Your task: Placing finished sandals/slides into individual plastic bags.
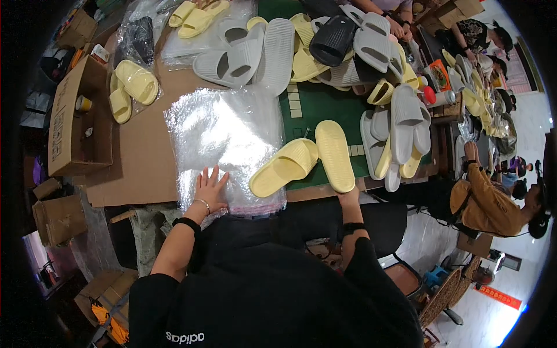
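My left hand [210,191] lies flat with fingers spread on a stack of clear plastic bags [223,133]. At the front edge of the table, my right hand [348,198] grips one end of a yellow slide slipper [335,155], its sole facing up; most of my fingers are hidden beneath it. Just left of that slipper, a second yellow slide slipper [285,167] rests tilted across the bags and the green mat [301,139], strap up. The two slippers meet or nearly meet near the strap.
Grey slippers [275,55] and a black slipper [332,42] are heaped beyond the bags, with more grey ones [406,116] at right. A bagged yellow pair [138,84] lies left, beside a cardboard box [87,124]. Other people [493,194] work nearby on the right and far side.
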Demonstrator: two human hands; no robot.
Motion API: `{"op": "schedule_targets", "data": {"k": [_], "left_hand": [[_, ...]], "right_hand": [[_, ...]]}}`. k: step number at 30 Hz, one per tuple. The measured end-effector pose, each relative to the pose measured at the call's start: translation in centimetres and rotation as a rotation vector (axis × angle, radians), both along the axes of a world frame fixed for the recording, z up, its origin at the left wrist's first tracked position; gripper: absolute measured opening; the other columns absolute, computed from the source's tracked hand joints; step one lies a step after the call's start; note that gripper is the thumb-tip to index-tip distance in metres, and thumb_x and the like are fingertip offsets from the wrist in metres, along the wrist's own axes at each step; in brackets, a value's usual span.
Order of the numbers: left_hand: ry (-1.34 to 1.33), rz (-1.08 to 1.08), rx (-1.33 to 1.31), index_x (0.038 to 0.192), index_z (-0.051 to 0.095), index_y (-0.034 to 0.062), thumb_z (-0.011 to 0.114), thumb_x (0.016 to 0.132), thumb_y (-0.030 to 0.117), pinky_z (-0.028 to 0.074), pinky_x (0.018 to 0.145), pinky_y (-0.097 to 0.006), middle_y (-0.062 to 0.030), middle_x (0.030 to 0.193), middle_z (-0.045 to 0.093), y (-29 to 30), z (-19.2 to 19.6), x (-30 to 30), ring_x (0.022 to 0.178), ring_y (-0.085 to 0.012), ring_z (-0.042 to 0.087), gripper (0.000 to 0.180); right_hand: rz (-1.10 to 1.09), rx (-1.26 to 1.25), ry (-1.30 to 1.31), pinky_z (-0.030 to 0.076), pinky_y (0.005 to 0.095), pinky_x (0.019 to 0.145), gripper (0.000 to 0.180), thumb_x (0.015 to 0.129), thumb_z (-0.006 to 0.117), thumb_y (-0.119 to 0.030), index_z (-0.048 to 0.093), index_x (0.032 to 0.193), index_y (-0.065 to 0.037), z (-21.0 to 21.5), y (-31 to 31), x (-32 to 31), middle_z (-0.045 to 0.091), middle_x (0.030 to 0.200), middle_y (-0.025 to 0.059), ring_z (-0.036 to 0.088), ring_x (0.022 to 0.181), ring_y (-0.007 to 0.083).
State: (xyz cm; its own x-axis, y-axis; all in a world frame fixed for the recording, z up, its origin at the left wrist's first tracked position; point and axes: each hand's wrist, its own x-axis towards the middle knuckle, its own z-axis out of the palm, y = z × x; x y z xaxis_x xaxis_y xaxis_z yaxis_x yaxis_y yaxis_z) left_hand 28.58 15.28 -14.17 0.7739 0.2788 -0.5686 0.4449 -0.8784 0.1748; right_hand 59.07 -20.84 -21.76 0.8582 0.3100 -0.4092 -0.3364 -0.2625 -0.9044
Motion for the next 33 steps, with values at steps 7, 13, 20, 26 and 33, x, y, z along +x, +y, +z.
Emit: {"op": "schedule_targets", "data": {"k": [7, 13, 20, 26, 33], "left_hand": [[0.009, 0.034, 0.018, 0.141, 0.014, 0.0284, 0.078, 0.058, 0.039, 0.007, 0.107, -0.051, -0.0134, 0.147, 0.001, -0.1, -0.2, 0.0, 0.133, -0.0407, -0.002, 0.105], [0.040, 0.034, 0.046, 0.134, 0.032, 0.0212, 0.065, 0.070, 0.042, 0.013, 0.104, -0.053, -0.0126, 0.143, 0.018, 0.3, 0.0, 1.5, 0.131, -0.0376, 0.015, 0.075], [-0.178, 0.227, -0.602, 0.108, 0.055, 0.0048, 0.054, 0.080, 0.031, 0.042, 0.080, -0.041, -0.0124, 0.091, 0.061, -2.0, 1.3, 8.2, 0.088, -0.0250, 0.056, 0.038], [-0.081, 0.199, -0.607, 0.099, 0.055, -0.0031, 0.061, 0.078, 0.023, 0.049, 0.056, -0.032, -0.0127, 0.080, 0.062, -5.0, -1.1, 11.4, 0.065, -0.0188, 0.061, 0.034], [-0.150, 0.423, -0.991, 0.111, 0.049, -0.0011, 0.061, 0.081, 0.017, 0.051, 0.065, -0.029, -0.0106, 0.091, 0.061, -7.1, 0.3, 15.0, 0.075, -0.0153, 0.060, 0.037]], "right_hand": [[0.265, -0.770, -0.862, 0.035, 0.0446, 0.093, 0.080, 0.060, 0.073, -0.017, 0.034, 0.129, -0.009, 9.7, 8.1, -3.5, 0.032, 0.133, 0.0185, 0.040, 0.111, 0.0365], [0.340, -0.843, -0.616, 0.031, 0.0474, 0.097, 0.095, 0.057, 0.070, -0.012, 0.020, 0.138, -0.018, 8.9, 9.7, -2.9, 0.019, 0.141, 0.0160, 0.028, 0.122, 0.0391], [-0.044, 0.216, 0.227, 0.045, 0.0298, 0.081, 0.045, 0.076, 0.049, -0.001, 0.043, 0.121, 0.004, 8.1, 6.0, -3.4, 0.055, 0.107, 0.0124, 0.056, 0.094, 0.0204], [-0.298, 0.096, -0.073, 0.044, 0.0287, 0.080, 0.035, 0.087, 0.049, -0.004, 0.041, 0.120, 0.005, 1.9, 3.9, -4.7, 0.055, 0.105, 0.0125, 0.055, 0.092, 0.0180], [-0.291, -0.339, -0.534, 0.040, 0.0355, 0.084, 0.038, 0.084, 0.057, -0.013, 0.046, 0.117, 0.002, 3.5, 6.5, -4.7, 0.054, 0.102, 0.0132, 0.052, 0.095, 0.0236]]}}
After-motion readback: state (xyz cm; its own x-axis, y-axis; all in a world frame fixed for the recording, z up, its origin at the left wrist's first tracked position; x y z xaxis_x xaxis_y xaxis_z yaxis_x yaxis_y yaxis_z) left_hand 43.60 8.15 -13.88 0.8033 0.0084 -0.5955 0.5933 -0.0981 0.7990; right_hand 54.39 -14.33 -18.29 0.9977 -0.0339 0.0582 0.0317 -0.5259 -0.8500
